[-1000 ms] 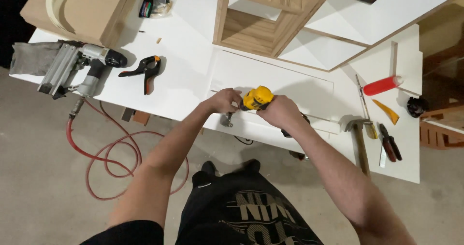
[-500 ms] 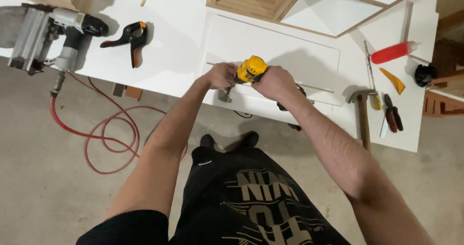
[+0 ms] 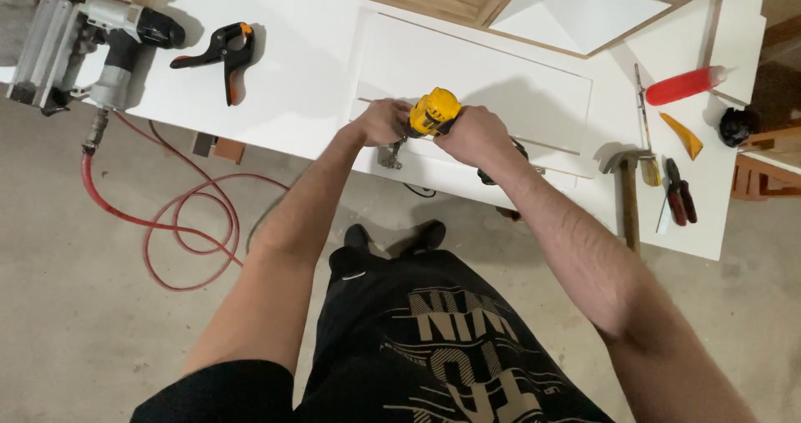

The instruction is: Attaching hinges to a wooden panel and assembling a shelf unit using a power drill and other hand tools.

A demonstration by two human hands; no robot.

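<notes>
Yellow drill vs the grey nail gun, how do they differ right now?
The yellow drill is gripped by the right hand, with the left hand beside it; the nail gun lies untouched at the table's far left. A red hose trails from the nail gun; the drill shows none. Both are on the white table.

The yellow cordless drill is gripped in the right hand, its body tipped so the nose points down and left toward a small metal hinge. The hinge (silvery, partly hidden under the fingers) sits at the near edge of the white cabinet door, which lies flat on the workbench, its recessed panel facing up. The left hand rests on the door just beside the hinge, touching the drill's front end.
</notes>
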